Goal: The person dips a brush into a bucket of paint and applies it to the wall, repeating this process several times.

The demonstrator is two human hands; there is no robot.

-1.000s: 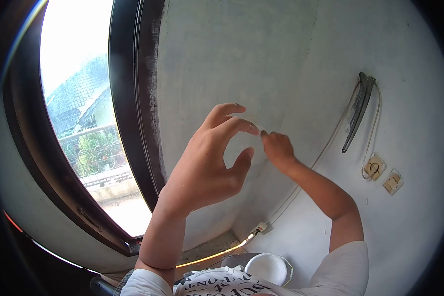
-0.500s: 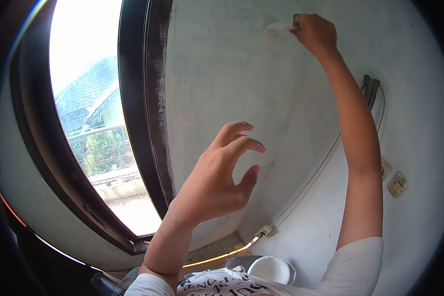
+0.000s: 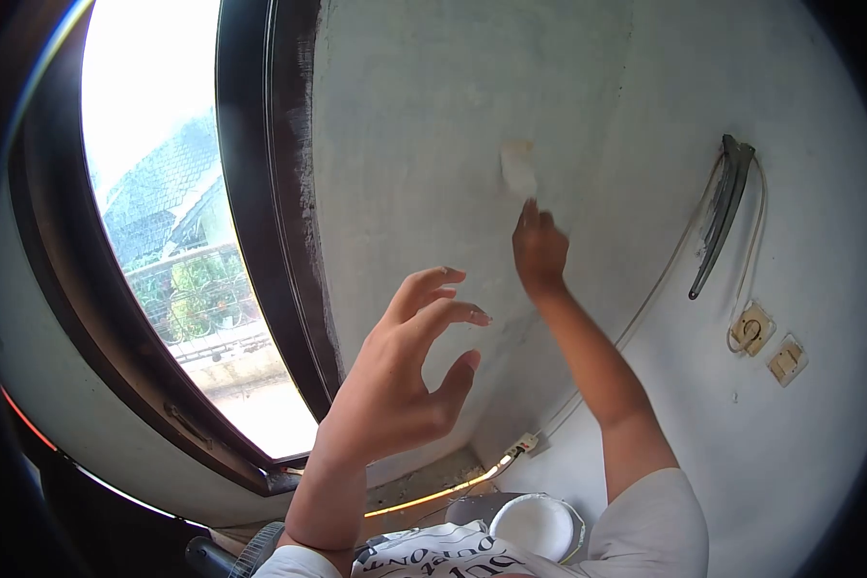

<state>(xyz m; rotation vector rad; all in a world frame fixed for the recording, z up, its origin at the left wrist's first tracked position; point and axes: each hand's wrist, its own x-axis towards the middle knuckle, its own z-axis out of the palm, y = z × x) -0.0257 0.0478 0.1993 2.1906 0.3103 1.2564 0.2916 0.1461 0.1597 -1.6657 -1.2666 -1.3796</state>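
Note:
My right hand is closed around the lower end of a whitish paintbrush, blurred by motion. The brush points upward against the pale grey-green wall, left of the corner. Lower and nearer to me, my left hand is raised with its fingers curved and apart, and nothing is in it. Below the hands stands a white bucket, its opening filled with white.
A dark-framed window is on the left. Cables run down the right wall to a power strip. A dark bracket, a socket and a switch are on that wall. A fan sits bottom left.
My right hand has moved down and left with the brush, which has turned from pointing left to pointing up. My left hand sits slightly lower and further left in view, still open.

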